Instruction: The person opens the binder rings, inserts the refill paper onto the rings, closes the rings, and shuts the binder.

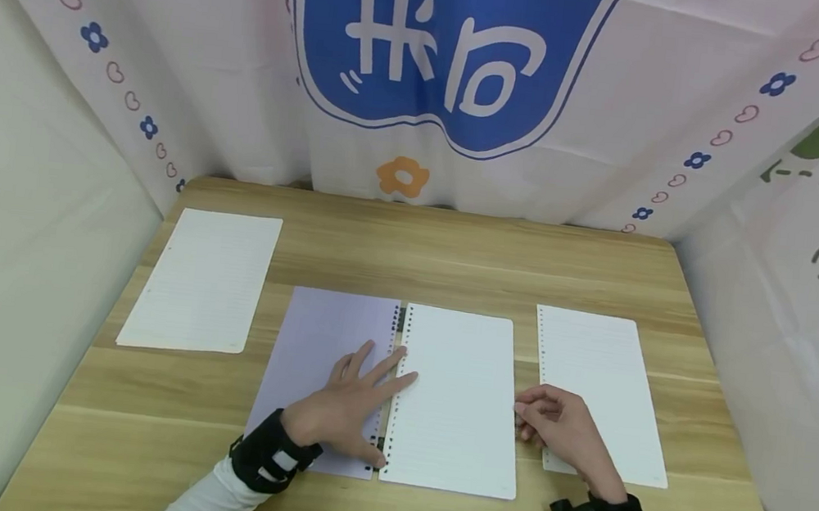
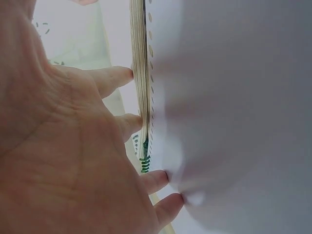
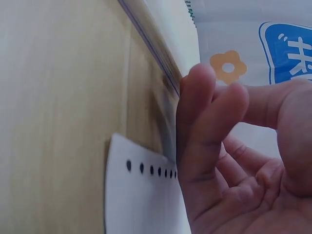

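- Lying open on the desk (image 1: pixel 409 255): notebook (image 1: pixel 408 420), pages (image 1: pixel 462 400) apparently left in it.
- Flanking notebook: left sheet (image 1: pixel 200 281), right sheet (image 1: pixel 604 389), loose, apparently already out.
- Left hand (image 1: pixel 342 414): spread across notebook's middle.
- Right hand (image 1: pixel 561 425): curled at notebook's right edge; pinching, cannot tell.

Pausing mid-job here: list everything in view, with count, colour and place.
Table: one, wood-brown, centre of the head view
Spiral notebook: one, lilac left side, white pages right, lying open
Left loose sheet: one, white, far left
Right loose sheet: one, white, right of the notebook
Printed cloth: one, white with blue emblem, at back
Side panels: two, whitish, either side
Wrist straps: two, black, one per wrist
Left hand: one, bare, spread over the notebook
Right hand: one, bare, at the notebook's right edge
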